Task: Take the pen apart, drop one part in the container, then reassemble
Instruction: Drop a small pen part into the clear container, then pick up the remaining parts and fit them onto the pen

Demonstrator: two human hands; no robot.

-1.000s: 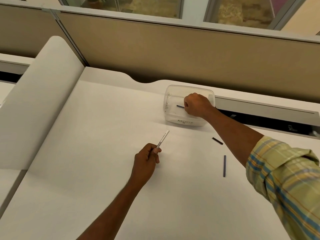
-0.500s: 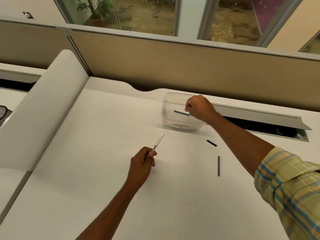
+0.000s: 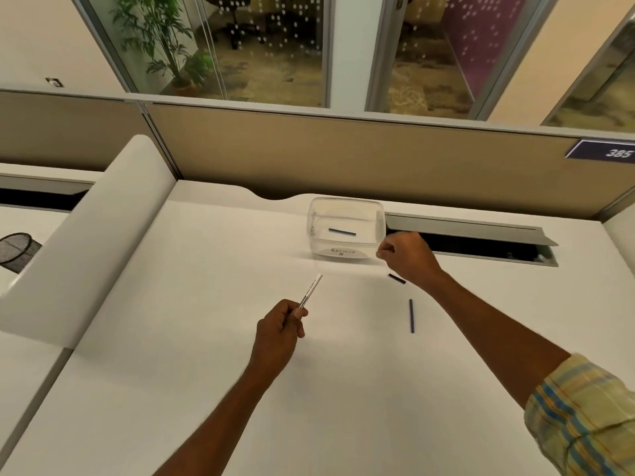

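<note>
My left hand (image 3: 280,329) grips the white pen barrel (image 3: 311,292), which points up and away over the white desk. A clear plastic container (image 3: 345,209) stands at the back of the desk, and a thin dark pen part (image 3: 342,231) lies flat on its bottom. My right hand (image 3: 407,255) hovers just right of the container's front corner, fingers curled, with nothing visible in it. A short black piece (image 3: 397,278) lies on the desk right below that hand. A thin dark rod (image 3: 411,316) lies a little nearer to me.
A tan partition (image 3: 343,156) runs behind the desk. An open cable slot (image 3: 481,243) with a raised grey flap sits right of the container. A white curved divider (image 3: 86,242) borders the desk on the left, with a black mesh bin (image 3: 15,250) beyond it.
My right hand let go of the thin dark part inside the container and drew back out to the right. The view tilted upward. My left hand kept hold of the barrel.
</note>
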